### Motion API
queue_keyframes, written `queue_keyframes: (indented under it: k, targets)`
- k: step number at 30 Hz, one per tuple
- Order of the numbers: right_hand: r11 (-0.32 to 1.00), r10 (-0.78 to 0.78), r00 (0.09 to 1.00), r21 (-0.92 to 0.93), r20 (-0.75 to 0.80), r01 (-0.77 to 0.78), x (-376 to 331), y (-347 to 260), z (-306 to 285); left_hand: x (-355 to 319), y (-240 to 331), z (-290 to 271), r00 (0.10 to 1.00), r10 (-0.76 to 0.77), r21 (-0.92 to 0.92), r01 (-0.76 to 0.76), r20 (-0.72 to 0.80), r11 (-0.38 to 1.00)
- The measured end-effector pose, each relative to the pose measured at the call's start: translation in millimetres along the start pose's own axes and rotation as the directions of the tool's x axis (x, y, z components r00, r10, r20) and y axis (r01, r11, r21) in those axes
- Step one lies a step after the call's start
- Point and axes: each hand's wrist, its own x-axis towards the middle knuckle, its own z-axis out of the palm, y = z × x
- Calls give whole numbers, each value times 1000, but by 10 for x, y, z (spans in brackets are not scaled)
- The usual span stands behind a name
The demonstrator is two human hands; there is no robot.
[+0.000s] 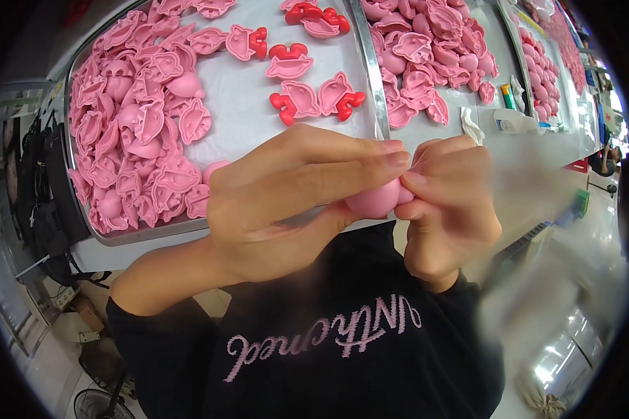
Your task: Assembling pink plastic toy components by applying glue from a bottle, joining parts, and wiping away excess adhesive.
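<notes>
2 grips point(286, 199) point(458, 202), 1 held pc point(376, 201), 5+ red/pink pcs point(298, 99), 1 wht btl point(513, 121), 1 fan point(96, 405); heaped pink pcs point(150, 119) uncountable.

Cannot see the upper side of the pink piece point(372, 203), covered by the left hand point(293, 202), nor its right end, pinched within the right hand point(454, 209). Just left of the grip, can glimpse only part of a pink shell point(215, 169). Beyond and right of the grip, lose the top of a shell heap point(426, 52) at the upper edge. Far right of the grip, cannot make out details of a person point(606, 162) (small, and blurred besides). Below left, get only part of a fan point(101, 405), cut by the lower edge.
</notes>
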Motion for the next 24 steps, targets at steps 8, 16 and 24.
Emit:
queue_keyframes:
  k: [8,16,24]
  targets:
    - [974,123,992,191,-17,-118,-58,58,12,3,6,-32,996,-62,-125,70,60,990]
    - [895,217,976,396,14,-205,-123,66,32,-49,28,-48,990,-139,-293,138,18,946]
    - [939,199,980,291,-14,-186,-102,2,110,-35,-45,-57,998,-50,-363,34,-34,931]
